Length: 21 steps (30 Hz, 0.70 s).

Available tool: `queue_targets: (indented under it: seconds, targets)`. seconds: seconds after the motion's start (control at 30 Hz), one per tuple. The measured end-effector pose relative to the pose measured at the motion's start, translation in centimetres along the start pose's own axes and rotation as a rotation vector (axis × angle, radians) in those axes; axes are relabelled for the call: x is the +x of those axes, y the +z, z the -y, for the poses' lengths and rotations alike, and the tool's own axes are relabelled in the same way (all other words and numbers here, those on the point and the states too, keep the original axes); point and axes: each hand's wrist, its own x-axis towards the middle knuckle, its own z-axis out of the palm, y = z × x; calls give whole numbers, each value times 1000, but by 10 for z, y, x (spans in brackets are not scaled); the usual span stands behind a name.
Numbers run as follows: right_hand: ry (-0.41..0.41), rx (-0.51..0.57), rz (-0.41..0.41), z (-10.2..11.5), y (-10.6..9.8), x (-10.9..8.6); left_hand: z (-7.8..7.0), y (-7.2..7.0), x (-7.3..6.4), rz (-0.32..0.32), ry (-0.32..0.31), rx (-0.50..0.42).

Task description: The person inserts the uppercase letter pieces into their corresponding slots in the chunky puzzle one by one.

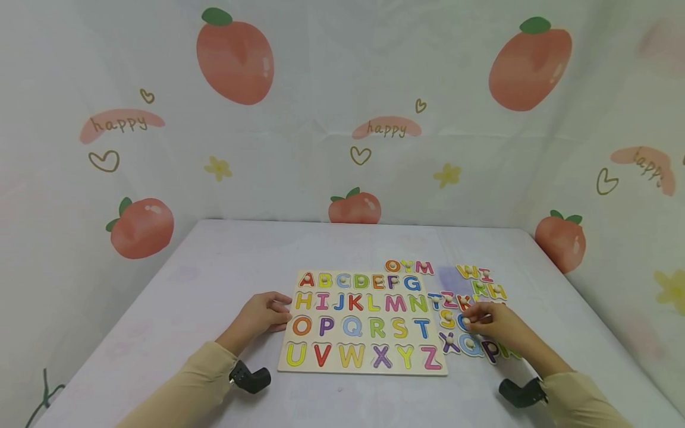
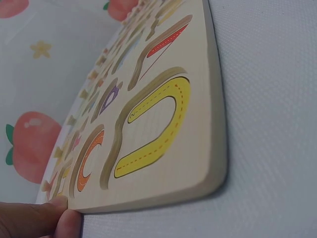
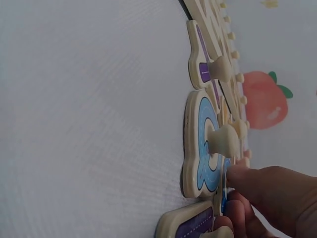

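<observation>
A wooden alphabet puzzle board lies flat on the table, with rows of colourful letter recesses. Knobbed letters A to F fill the start of its top row; the G recess has no piece in it. My left hand holds the board's left edge, fingertips at its rim in the left wrist view. Right of the board, my right hand pinches a blue letter piece, partly hidden by the fingers. Beside it lie a light-blue Q piece and a purple X piece.
Loose knobbed letters spread right of the board, among them an S, a P and a W. O, Y and M pieces lie behind the board. A printed cloth hangs behind the white table.
</observation>
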Motion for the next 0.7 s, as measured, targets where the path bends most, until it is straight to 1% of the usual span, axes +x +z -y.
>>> queue_targets:
  seconds: [0.13, 0.37, 0.53, 0.7]
  targets:
    - [-9, -29, -9, 1, 1, 1, 0, 0, 0, 1, -4, -1]
    - [4, -58, -22, 2, 0, 1, -2, 0, -2, -8, -9, 9]
    - [-9, -48, -19, 10, -7, -4, -1, 1, -1, -10, -3, 8]
    - [-47, -31, -41, 21, -17, -4, -2, 0, -1, -2, -6, 3]
